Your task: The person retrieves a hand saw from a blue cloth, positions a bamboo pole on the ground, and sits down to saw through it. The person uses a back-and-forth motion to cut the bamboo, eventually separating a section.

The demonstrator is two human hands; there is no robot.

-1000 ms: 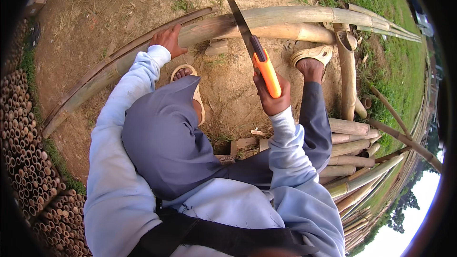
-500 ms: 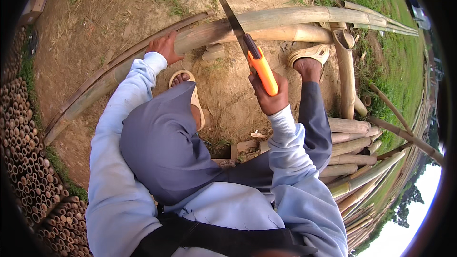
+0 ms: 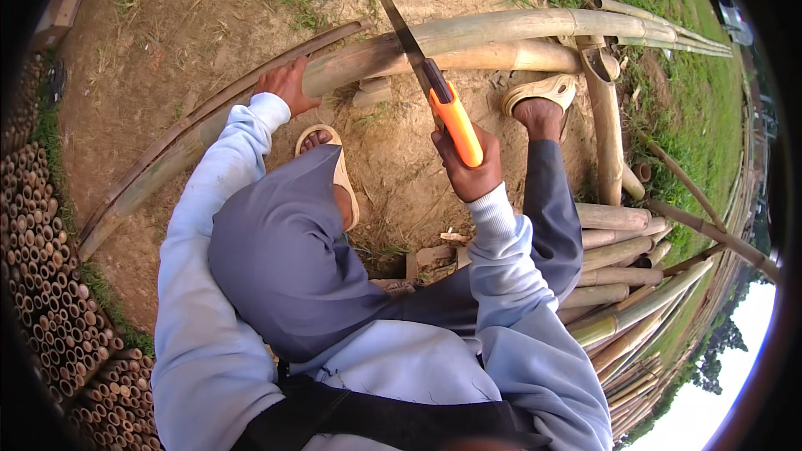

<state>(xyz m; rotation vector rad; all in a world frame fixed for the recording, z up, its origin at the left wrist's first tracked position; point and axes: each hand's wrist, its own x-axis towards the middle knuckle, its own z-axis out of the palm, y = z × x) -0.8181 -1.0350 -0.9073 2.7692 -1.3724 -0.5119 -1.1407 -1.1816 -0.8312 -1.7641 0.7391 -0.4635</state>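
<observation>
My right hand (image 3: 472, 167) is closed round the orange handle of a hand saw (image 3: 458, 127). The dark blade slants up to the left across a long bamboo pole (image 3: 501, 27), and its far end runs out of view at the top. My left hand (image 3: 286, 86) grips the same pole a little left of the blade, its fingers over the top. Under the pole's right part lies a second bamboo pole (image 3: 510, 57). Whether the blade's teeth have entered the pole cannot be made out.
A split bamboo strip (image 3: 242, 83) runs along the pole's far side. An upright bamboo post (image 3: 603, 134) stands right of my sandaled foot (image 3: 541, 100). Bamboo poles (image 3: 614, 276) are heaped at the right. Stacked cut bamboo tubes (image 3: 50, 267) fill the left edge.
My right hand and the saw have shifted slightly left and away from me along the stroke. My left hand stays in place on the pole.
</observation>
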